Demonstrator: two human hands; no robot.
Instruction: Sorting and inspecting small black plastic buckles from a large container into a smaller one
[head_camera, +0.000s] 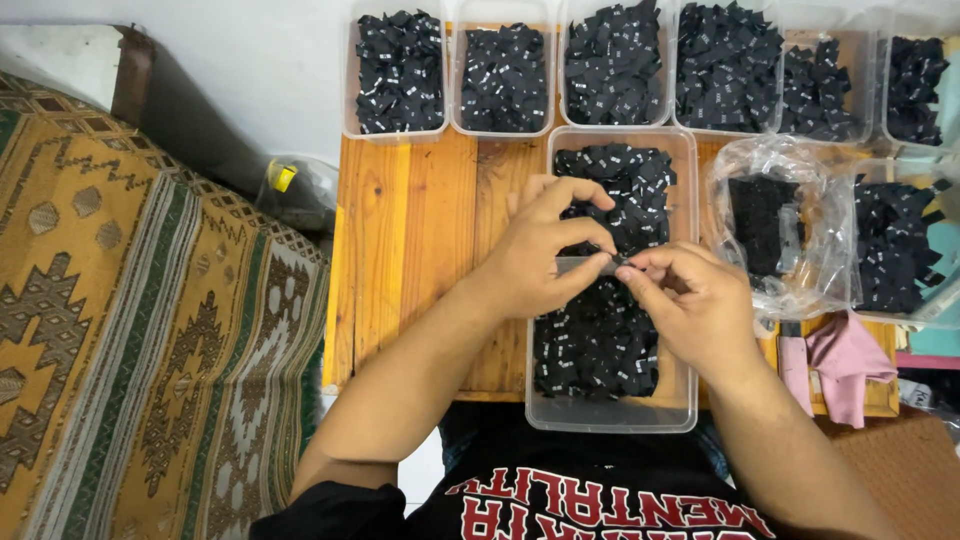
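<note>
Both hands, my left hand (535, 250) and right hand (690, 300), pinch together one small black label (612, 262) above the clear box (610, 415) of labels.

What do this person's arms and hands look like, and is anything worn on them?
Both arms are bare from above the elbow down to the fingers. The left hand and the right hand have no gloves, rings, watch or bands that can be seen. The person wears a short-sleeved black shirt with red and white lettering across the chest.
</note>
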